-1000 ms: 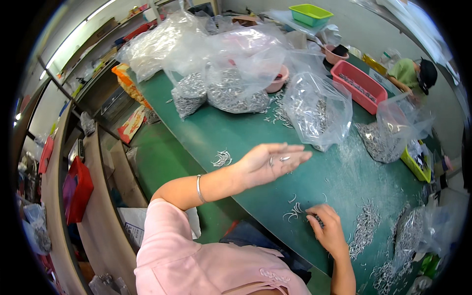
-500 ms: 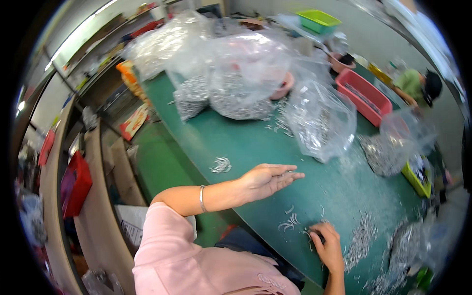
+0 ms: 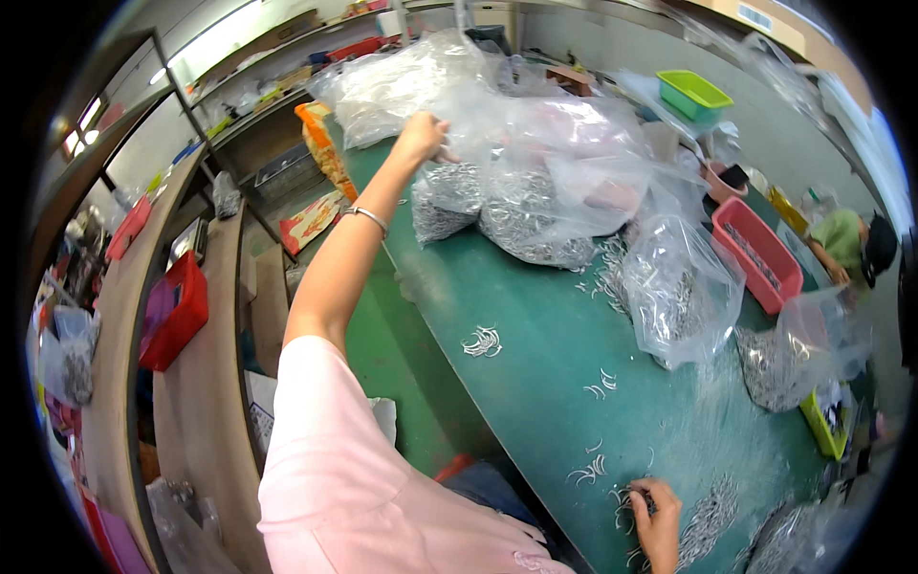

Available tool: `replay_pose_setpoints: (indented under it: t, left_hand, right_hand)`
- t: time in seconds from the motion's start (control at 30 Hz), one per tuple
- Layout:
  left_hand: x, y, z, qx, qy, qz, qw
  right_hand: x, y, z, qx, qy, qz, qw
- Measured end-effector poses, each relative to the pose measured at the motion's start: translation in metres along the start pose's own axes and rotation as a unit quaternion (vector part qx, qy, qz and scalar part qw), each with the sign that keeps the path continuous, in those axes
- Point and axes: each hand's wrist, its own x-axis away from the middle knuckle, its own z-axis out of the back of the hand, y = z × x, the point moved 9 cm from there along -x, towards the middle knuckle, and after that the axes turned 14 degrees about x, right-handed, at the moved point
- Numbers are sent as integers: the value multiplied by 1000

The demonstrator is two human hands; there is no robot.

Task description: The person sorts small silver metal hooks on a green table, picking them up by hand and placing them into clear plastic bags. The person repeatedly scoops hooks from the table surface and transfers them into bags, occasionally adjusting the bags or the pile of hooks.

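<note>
My left hand (image 3: 421, 137) reaches far over the table, its fingers bent above a clear plastic bag (image 3: 445, 203) full of small curved silver pieces. Whatever those fingers hold, if anything, is hidden. Near the table's front edge, my right hand (image 3: 656, 517) rests with curled fingers among loose curved metal pieces (image 3: 623, 509); what lies inside its grip does not show. A heap of the same pieces (image 3: 710, 521) spreads just right of it. Smaller groups lie farther up the table: one curved cluster (image 3: 483, 342) and a few pieces (image 3: 601, 385).
More filled clear bags (image 3: 535, 215) stand on the green table (image 3: 516, 383), with an open one (image 3: 681, 297) at the right. Beyond are a pink bin (image 3: 760, 251) and a green basket (image 3: 696, 93). A person (image 3: 846, 244) sits at the far right. Shelves with a red bin (image 3: 177, 311) stand left.
My left hand has gone from above the middle of the table to the far bag, and its straight fingers are now bent. A few pieces show where it was. My right hand stays by its pieces.
</note>
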Motion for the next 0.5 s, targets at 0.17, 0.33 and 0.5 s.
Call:
replay_pose_setpoints:
  t: [0.17,0.33,0.5]
  left_hand:
    - [79,59,-25,281,63,-211,934]
    - [276,23,-216,518,-412,397,636]
    - [301,14,-302,437,-398,470,656]
  right_hand:
    - [1,0,9,16,1,-25,1000]
    - [5,6,6,9,-9,-27,1000]
    - [8,3,2,16,-25,-8,1000]
